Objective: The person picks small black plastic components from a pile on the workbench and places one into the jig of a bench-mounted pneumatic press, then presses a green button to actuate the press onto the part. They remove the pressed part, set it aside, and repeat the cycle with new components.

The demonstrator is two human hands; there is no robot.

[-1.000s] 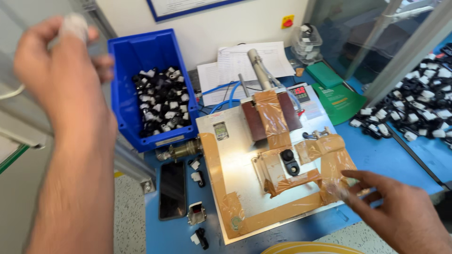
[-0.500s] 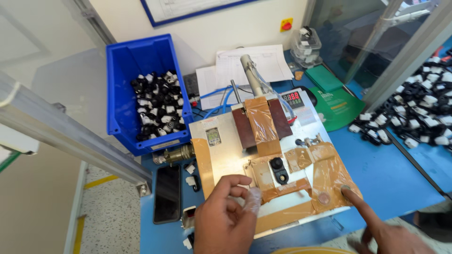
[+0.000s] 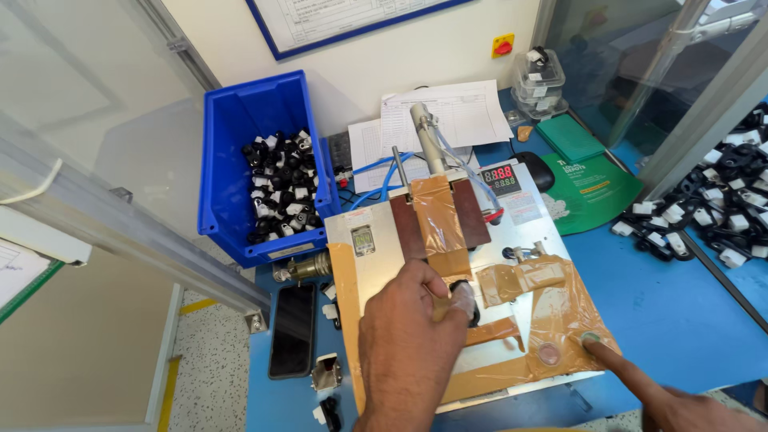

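A metal fixture plate (image 3: 376, 272) patched with brown tape lies on the blue bench. My left hand (image 3: 408, 352) rests over its middle, thumb and fingers pinched on a small black part (image 3: 468, 302) at the fixture's nest. My right hand (image 3: 640, 384) comes in from the bottom right corner. Its index fingertip touches a small green button (image 3: 590, 339) at the plate's near right corner, and it holds nothing. A round recess (image 3: 549, 353) sits just left of that fingertip.
A blue bin (image 3: 240, 120) of small black and white parts stands at the back left. A black phone (image 3: 292, 330) and loose parts (image 3: 326, 372) lie left of the plate. Behind are a pneumatic cylinder (image 3: 426, 132), red digit display (image 3: 502, 178), papers (image 3: 464, 112), green pad (image 3: 592, 188). More parts (image 3: 720, 216) lie at right.
My left hand came down from the upper left, first to the plate's near edge, then forward onto the central nest. My right hand drew back until only its index finger rests on the corner button.
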